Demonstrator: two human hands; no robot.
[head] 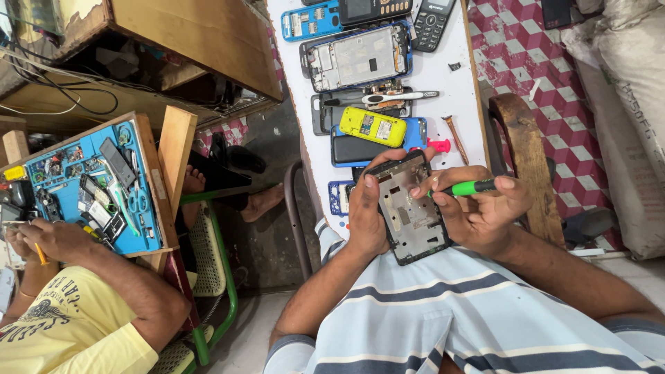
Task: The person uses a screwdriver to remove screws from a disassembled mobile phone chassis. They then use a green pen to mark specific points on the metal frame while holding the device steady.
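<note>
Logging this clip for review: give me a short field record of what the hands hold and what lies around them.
left hand: left hand holds an opened phone frame by its left edge
right hand: right hand holds a green screwdriver, tip toward the frame
table: white table with a yellow phone, a blue phone shell, a keypad phone and a red-handled tool
nearby: another person in a yellow shirt at a blue parts tray
</note>
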